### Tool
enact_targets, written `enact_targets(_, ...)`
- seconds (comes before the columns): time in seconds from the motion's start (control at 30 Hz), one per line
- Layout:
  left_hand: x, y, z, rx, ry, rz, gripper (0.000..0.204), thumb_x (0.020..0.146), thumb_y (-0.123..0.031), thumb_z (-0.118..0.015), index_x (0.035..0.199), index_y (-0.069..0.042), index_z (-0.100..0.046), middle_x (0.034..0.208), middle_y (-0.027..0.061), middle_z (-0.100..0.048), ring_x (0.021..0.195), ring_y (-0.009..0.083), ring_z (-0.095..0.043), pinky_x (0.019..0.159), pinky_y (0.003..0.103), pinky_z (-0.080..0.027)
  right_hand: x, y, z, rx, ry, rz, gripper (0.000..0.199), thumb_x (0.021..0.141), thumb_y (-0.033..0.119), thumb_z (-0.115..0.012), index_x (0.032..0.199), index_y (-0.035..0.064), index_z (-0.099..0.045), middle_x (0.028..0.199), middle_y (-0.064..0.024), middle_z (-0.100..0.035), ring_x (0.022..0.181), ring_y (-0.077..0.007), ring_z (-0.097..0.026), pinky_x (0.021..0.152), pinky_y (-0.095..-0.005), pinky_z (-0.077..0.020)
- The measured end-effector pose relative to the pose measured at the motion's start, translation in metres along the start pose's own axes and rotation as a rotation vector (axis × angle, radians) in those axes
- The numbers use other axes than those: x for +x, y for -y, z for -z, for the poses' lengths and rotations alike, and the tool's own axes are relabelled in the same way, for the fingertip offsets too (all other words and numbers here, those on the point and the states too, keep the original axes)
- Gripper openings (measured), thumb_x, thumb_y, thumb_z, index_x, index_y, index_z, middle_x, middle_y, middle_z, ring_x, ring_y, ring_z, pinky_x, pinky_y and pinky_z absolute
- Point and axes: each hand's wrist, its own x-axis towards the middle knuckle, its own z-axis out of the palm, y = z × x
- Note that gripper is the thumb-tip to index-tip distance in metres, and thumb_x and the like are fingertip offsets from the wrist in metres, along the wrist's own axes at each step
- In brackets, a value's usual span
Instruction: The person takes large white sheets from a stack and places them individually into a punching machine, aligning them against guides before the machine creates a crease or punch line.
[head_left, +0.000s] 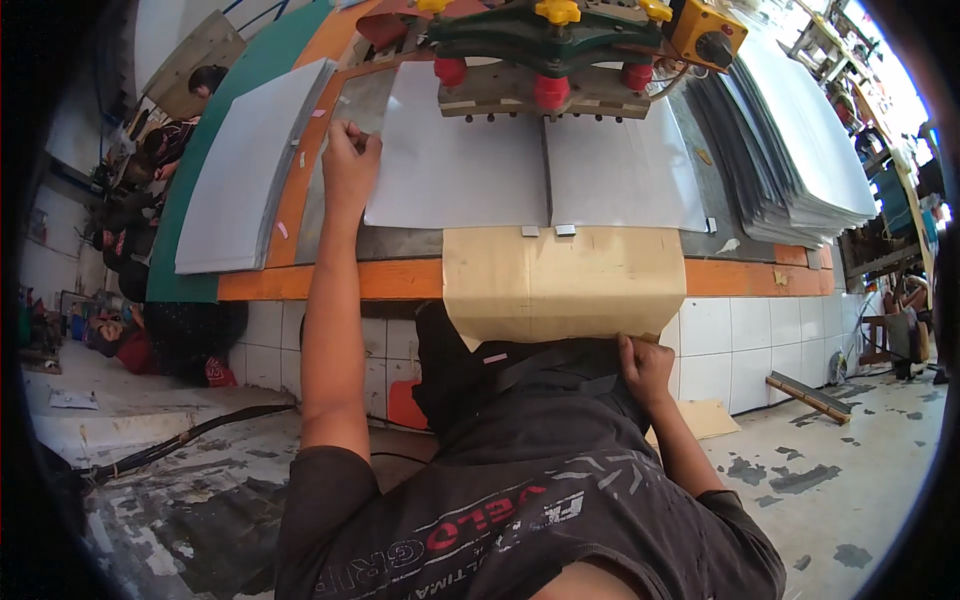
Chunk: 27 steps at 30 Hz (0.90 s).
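My left hand [352,160] is closed, fingers curled, by the left edge of a white sheet [450,165] lying on the grey plate [390,243] of the bench. What its fingers hold, if anything, is too small to tell. Low in front of me, my right hand [650,368] is also closed, against the lower right corner of a tan sheet [565,285]. That sheet hangs over the orange bench edge; the fingertips are hidden. A second white sheet [620,180] lies right of the first, a dark gap between them. Small metal tabs [565,230] sit at their near edge.
A green press head [545,40] with yellow knobs and red feet stands over the sheets, beside a yellow switch box [708,35]. Stacks of white sheets lie at left [250,165] and right [800,130]. Other people sit at far left. A cable [190,435] crosses the floor.
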Motion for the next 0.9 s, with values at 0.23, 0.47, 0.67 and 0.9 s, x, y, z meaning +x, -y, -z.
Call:
enact_targets(0.23,0.000,-0.004,0.002,0.007,-0.002,-0.018,0.024,0.088,-0.009,-0.068,0.100,0.000,-0.050,0.083,0.0110,-0.062,0.076,0.0208,-0.064,0.072,0.036,-0.051,0.002,-0.007,-0.001,0.091,-0.018,-0.012,0.046,0.099,0.022,-0.062,0.056,0.0054,-0.054,0.049,-0.0150,-0.051,0.042,-0.0334,-0.052,0.044,-0.0417,-0.0375)
enact_targets(0.47,-0.001,-0.005,0.001,-0.011,0.009,0.009,0.024,0.088,-0.009,-0.069,0.099,0.000,-0.050,0.083,0.0102,-0.061,0.076,0.0206,-0.064,0.072,0.036,-0.051,-0.002,-0.013,-0.004,0.145,-0.039,-0.034,0.047,0.099,0.021,-0.061,0.056,0.0052,-0.052,0.048,-0.0155,-0.048,0.043,-0.0348,-0.053,0.046,-0.0434,-0.0375)
enact_targets(0.67,0.000,-0.003,0.001,-0.022,0.016,-0.041,0.023,0.089,-0.009,-0.069,0.097,0.000,-0.049,0.082,0.0101,-0.060,0.073,0.0204,-0.063,0.072,0.036,-0.051,-0.003,-0.015,-0.004,0.152,-0.030,-0.047,0.046,0.099,0.020,-0.059,0.056,0.0056,-0.052,0.049,-0.0157,-0.049,0.043,-0.0351,-0.053,0.046,-0.0430,-0.0382)
enact_targets(0.9,-0.001,-0.004,0.002,-0.030,0.006,-0.046,0.022,0.089,-0.008,-0.068,0.097,0.000,-0.049,0.080,0.0106,-0.060,0.073,0.0206,-0.063,0.071,0.035,-0.051,-0.002,-0.014,-0.005,0.140,-0.051,-0.017,0.046,0.099,0.019,-0.060,0.056,0.0061,-0.051,0.048,-0.0158,-0.048,0.042,-0.0346,-0.052,0.045,-0.0430,-0.0373)
